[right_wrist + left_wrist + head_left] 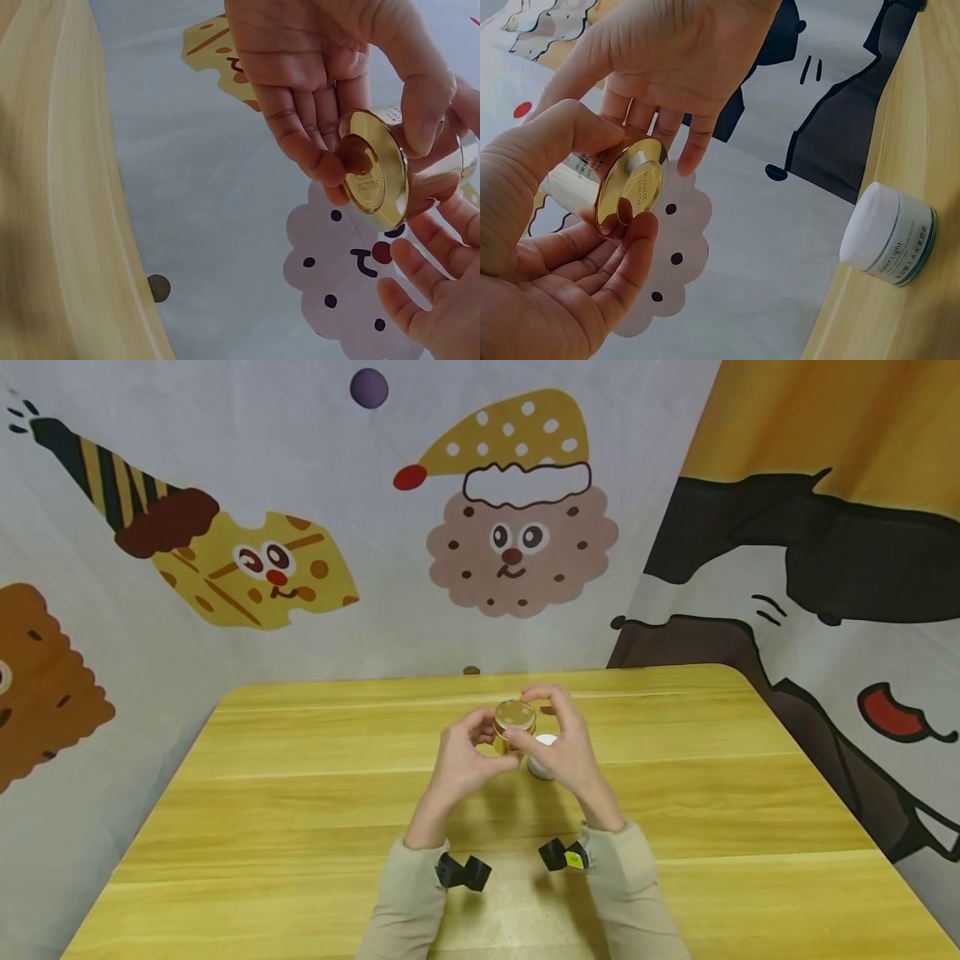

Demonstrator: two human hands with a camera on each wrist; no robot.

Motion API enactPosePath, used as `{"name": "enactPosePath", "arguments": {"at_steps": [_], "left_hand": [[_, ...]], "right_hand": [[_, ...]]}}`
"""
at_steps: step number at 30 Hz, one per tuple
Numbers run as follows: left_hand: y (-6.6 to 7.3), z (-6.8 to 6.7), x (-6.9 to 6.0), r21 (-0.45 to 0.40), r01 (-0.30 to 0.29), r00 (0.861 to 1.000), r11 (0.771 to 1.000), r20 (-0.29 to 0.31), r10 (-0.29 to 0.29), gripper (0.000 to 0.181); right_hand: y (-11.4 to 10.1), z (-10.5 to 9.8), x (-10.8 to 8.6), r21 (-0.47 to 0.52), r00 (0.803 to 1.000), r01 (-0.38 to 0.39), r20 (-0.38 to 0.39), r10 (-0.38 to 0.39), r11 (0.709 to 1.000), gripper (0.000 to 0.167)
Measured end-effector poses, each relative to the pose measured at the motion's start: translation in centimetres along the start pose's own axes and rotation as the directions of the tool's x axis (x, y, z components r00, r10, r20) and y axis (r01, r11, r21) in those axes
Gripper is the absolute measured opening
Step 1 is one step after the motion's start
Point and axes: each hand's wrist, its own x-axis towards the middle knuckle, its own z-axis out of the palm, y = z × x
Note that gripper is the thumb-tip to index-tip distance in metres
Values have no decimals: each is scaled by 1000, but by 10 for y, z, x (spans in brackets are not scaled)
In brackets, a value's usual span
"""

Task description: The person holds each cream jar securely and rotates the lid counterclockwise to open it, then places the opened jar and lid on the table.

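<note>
A shiny gold cosmetic jar with a mirrored surface is raised above the table. My left hand pinches it, thumb on the side and a finger at the embossed round base. My right hand is around the jar's other side, its thumb overlapping the jar in the head view. In the right wrist view its extended fingers are spread, with at least two tips apart from the jar. A white lidded jar labelled "Water Light" stands on the table beneath the hands, partly hidden by my right hand in the head view.
The wood-grain table reaches a cartoon-printed cloth backdrop at its far edge. Black blocky devices sit on both wrists at the beige sleeves.
</note>
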Motion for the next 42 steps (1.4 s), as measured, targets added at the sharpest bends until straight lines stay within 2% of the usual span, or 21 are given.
{"name": "enactPosePath", "arguments": {"at_steps": [3, 5, 8, 14, 17, 20, 23, 29, 32, 36, 42], "left_hand": [[0, 0, 0, 8, -4, 1000, 1000, 0, 4, 39], [0, 0, 0, 11, -5, 1000, 1000, -1, 5, 39], [0, 0, 0, 14, -3, 1000, 1000, 0, 3, 38], [0, 0, -1, 5, 4, 1000, 1000, -3, -4, 38], [0, 0, -1, 7, 7, 1000, 1000, 0, -7, 39], [0, -1, -1, 11, 8, 1000, 1000, 1, -8, 39], [0, -1, -1, 20, 11, 1000, 1000, 0, -11, 38], [-1, 0, -1, 14, 8, 1000, 1000, 2, -8, 39], [-2, -1, -1, 3, 9, 1000, 1000, 4, -9, 40], [-1, -1, -1, -2, 16, 1000, 1000, 1, -16, 40], [2, -1, 0, 22, 12, 1000, 1000, 3, -12, 41]], "right_hand": [[-8, -1, 1, -19, 999, 42, 0, -42, 999, 34], [-6, -1, 1, -27, 998, 66, 7, -66, 997, 31], [-8, -1, 0, -21, 996, 84, 29, -84, 996, 32], [-13, 0, 0, -19, 999, 11, 37, -10, 1000, 47], [-14, 0, 0, -13, 999, -22, 27, 22, 1000, 46], [-12, 0, 0, -22, 1000, -7, 18, 7, 1000, 42], [-5, 0, -1, -32, 999, 36, 18, -36, 999, 39], [26, -1, -4, 6, 993, 99, 57, -100, 995, 41], [15, -1, -3, 8, 994, 84, 65, -84, 996, 44], [-12, -2, 0, -13, 999, 27, 44, -27, 1000, 48], [-5, -3, 1, -40, 1000, 23, 15, -22, 999, 41]]}}
